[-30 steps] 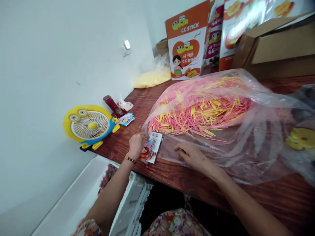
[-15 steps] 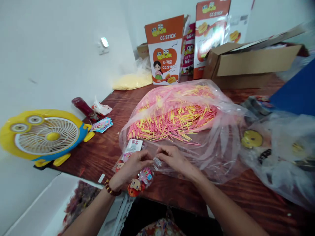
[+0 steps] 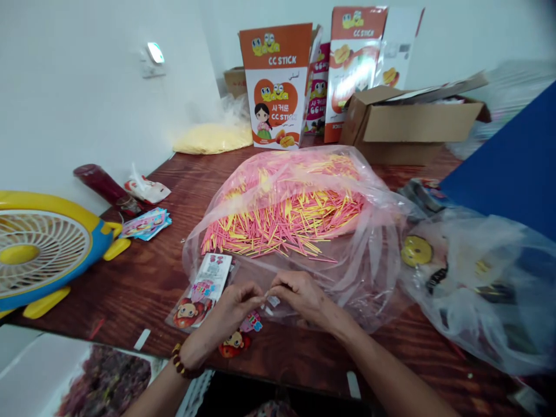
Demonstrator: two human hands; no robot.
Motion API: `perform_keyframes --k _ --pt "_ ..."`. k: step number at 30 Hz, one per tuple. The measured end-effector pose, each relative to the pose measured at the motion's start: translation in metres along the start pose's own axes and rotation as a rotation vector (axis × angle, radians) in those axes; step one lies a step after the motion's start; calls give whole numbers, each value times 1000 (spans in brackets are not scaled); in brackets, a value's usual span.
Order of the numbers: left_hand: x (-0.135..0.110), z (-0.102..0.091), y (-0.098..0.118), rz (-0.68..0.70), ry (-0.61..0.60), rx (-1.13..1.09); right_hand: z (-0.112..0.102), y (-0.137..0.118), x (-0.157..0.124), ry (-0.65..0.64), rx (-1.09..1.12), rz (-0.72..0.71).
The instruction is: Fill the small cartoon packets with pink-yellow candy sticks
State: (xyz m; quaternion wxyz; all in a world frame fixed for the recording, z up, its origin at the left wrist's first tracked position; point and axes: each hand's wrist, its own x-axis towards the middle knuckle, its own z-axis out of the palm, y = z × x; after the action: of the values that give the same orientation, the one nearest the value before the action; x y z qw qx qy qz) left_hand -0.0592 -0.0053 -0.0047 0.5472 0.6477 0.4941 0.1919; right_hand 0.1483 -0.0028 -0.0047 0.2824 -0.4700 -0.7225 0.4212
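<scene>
My left hand [image 3: 238, 304], with a beaded bracelet on its wrist, pinches the upper edge of a small clear printed pouch [image 3: 237, 343]. Opposite it, my right hand [image 3: 302, 298] pinches the same edge, and the fingertips of both hands nearly touch. The pouch carries a red-haired cartoon figure and is partly hidden behind my left hand. Left of it, another such pouch [image 3: 191, 310] lies flat on the table. Just beyond my hands, a large clear plastic bag [image 3: 347, 278] lies open with a heap of thin pink and yellow sticks [image 3: 282, 223] in it.
A yellow and blue fan [image 3: 43, 255] stands at the left, near a dark red bottle [image 3: 102, 185] and several printed packets [image 3: 147, 224]. CC Stick boxes [image 3: 275, 87] and an open carton [image 3: 417, 124] stand at the back. A filled plastic bag [image 3: 478, 289] lies to the right.
The view has shifted, so the fan and table items sit farther left. My fingertips have come closer together at the pouch's edge. The pouch lying on the left shows more fully.
</scene>
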Motion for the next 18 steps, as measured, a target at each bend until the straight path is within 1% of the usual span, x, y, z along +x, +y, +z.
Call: perform_keyframes --k 3,5,8,13,16,17,18 --pt "1 2 0 -19 -1 -41 -2 -1 0 16 5 -8" --pt "3 2 0 -25 7 -11 -4 0 0 11 35 -11" --pt "5 3 0 -29 17 24 -8 2 0 -18 65 26" --pt "9 7 -1 14 -31 1 -13 8 -6 -59 40 43" --pt "9 12 -2 49 -34 29 -26 18 -6 -127 49 46" --pt "9 14 -3 61 -27 39 -34 23 -4 -120 34 57" --pt "8 17 -4 74 -18 50 -43 29 0 -84 0 88"
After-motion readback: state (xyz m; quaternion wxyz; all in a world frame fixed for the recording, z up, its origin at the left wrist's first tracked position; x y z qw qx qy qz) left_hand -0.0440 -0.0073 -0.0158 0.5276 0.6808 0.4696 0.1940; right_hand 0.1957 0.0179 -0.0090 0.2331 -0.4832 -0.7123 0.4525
